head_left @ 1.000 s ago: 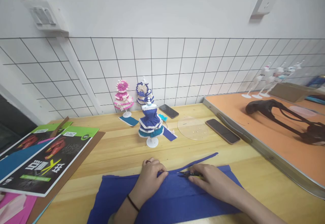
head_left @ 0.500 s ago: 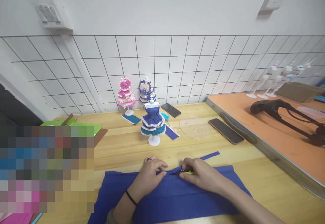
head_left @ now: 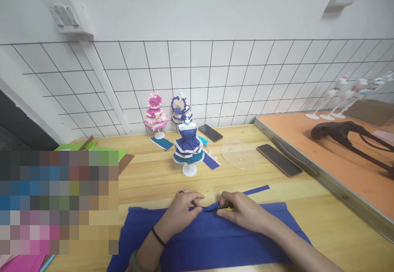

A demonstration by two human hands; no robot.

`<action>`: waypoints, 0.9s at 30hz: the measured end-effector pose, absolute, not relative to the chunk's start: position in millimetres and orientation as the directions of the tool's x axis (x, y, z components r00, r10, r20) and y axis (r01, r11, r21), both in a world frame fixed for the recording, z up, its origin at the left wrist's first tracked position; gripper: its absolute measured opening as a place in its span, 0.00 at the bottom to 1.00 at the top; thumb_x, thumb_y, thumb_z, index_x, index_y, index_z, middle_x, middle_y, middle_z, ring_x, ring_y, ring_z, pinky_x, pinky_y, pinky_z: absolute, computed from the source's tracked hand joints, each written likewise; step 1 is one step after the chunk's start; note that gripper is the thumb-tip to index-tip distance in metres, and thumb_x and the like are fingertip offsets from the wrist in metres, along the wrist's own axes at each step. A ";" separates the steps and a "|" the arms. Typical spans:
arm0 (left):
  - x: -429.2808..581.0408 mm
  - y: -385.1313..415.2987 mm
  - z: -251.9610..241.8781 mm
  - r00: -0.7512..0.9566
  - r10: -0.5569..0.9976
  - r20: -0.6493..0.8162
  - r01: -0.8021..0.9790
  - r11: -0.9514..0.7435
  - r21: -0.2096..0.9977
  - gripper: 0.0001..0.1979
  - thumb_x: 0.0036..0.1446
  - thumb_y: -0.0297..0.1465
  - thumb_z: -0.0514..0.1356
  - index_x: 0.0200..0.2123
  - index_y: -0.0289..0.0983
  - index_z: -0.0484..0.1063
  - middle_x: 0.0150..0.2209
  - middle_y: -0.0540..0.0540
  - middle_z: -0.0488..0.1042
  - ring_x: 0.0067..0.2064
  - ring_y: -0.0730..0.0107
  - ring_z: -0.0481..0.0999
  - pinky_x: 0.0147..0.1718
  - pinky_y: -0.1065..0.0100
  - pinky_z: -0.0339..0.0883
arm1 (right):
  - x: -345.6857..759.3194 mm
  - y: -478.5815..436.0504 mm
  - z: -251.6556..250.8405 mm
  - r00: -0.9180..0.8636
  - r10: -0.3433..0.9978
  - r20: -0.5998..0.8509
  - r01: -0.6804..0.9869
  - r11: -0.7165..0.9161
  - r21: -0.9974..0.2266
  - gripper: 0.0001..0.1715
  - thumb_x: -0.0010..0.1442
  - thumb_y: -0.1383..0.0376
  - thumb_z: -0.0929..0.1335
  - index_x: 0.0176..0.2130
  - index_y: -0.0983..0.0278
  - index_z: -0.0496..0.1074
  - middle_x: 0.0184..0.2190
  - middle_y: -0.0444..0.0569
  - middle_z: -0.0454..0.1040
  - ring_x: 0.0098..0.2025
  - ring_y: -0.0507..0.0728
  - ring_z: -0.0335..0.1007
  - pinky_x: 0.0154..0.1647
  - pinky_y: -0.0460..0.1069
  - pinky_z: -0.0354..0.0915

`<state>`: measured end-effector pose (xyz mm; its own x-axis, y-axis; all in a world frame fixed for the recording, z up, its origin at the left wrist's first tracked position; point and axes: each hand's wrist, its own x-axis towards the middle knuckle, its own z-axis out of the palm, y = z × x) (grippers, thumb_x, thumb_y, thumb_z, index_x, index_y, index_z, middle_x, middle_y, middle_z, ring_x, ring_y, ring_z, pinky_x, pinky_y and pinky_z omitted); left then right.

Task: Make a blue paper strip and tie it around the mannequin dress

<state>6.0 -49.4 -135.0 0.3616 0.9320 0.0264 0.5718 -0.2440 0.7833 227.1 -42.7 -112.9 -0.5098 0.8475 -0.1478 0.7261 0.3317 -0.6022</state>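
Note:
A wide piece of dark blue cloth [head_left: 203, 239] lies spread in front of me. Its far edge is pinched between the thumb and fingers of my left hand [head_left: 184, 209]. My right hand [head_left: 241, 210] is closed around small thread snips [head_left: 228, 209] with a yellow handle, their dark blades pointing left at the cloth's edge near my left fingertips. From that edge a narrow blue strip [head_left: 257, 190] runs off to the right, behind my right hand. Whether the blades are apart or together I cannot make out.
Beyond the cloth stands a small dress form [head_left: 188, 144] in a blue tiered dress, with pink [head_left: 155, 114] and blue-and-cream [head_left: 180, 107] ones behind. A clear round plate [head_left: 240, 155] and two phones [head_left: 278, 160] [head_left: 211, 132] lie right of it. An orange board [head_left: 289, 136] borders the right side.
The blades have moved slightly left along the cloth's edge, with my right hand following. My left hand keeps its pinch. The whole view has shifted a little.

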 end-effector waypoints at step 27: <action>-12.6 -44.2 -132.2 0.383 0.921 -0.064 0.580 -0.186 0.793 0.17 0.46 0.25 0.58 0.42 0.37 0.73 0.31 0.50 0.73 0.34 0.72 0.71 0.37 0.71 0.64 | 223.0 -44.0 -116.1 -0.511 0.853 -0.104 0.690 0.335 -0.642 0.10 0.56 0.57 0.65 0.33 0.62 0.67 0.29 0.44 0.73 0.30 0.53 0.67 0.29 0.45 0.57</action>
